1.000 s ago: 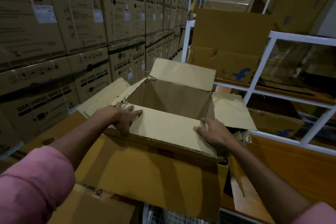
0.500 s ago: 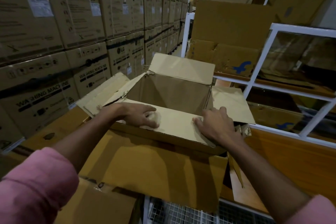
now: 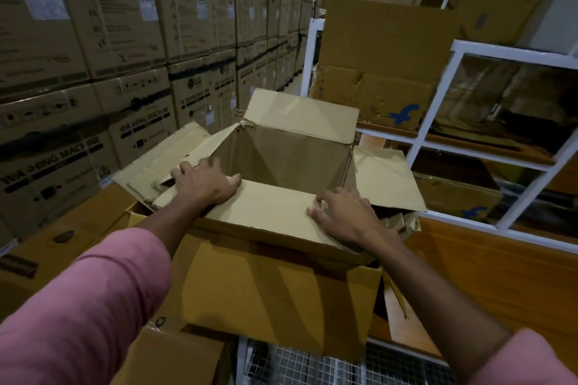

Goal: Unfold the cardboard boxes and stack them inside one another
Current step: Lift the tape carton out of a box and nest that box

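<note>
Your 2 hands rest on the near flap (image 3: 266,212) of an open cardboard box (image 3: 287,162), which sits directly ahead of you between your forearms. Your left hand (image 3: 205,183) lies flat at the flap's left end, fingers spread and reaching toward the box's left wall, thumb pointing toward the open cavity. Your right hand (image 3: 347,216) presses on the flap's right end, its fingers bent over the flap's corner; whether they pinch the edge is hard to tell. Beyond both hands the box stands open, its far flap (image 3: 300,117) raised and its right flap (image 3: 383,180) folded outward past your right hand. Beneath your wrists a larger brown carton (image 3: 266,297) carries the box. To the left of your left hand rise stacked washing machine cartons (image 3: 103,40). To the right of your right hand stands a white metal rack (image 3: 513,55) holding more cardboard. Pink sleeves (image 3: 81,316) cover both upper arms.
</note>
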Available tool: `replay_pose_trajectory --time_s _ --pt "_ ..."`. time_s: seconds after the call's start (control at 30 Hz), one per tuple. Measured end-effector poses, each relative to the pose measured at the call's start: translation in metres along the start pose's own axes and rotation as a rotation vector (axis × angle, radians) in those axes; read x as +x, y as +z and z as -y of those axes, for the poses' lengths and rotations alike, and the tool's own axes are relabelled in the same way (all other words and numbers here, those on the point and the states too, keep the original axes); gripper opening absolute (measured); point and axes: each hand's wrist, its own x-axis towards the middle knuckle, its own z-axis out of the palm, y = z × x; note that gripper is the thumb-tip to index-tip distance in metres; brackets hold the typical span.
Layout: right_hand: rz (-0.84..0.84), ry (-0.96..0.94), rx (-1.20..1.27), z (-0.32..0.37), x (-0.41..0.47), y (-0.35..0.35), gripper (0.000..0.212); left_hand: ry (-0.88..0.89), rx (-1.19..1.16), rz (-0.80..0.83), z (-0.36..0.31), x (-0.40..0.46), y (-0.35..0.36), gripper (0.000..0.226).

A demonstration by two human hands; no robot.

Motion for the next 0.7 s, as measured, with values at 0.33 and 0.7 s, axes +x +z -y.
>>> replay_pose_trajectory --time_s 0.33,0.7 --pt "0.01 0.003 -0.019 0.003 0.006 0.003 0.055 0.119 -0.096 0.057 0.026 0.024 0.013 0.094" --pt "-0.014 0.001 -0.016 0.0 0.009 0.006 0.057 0.066 0.129 -0.19 -0.005 -0.01 -0.005 0.055"
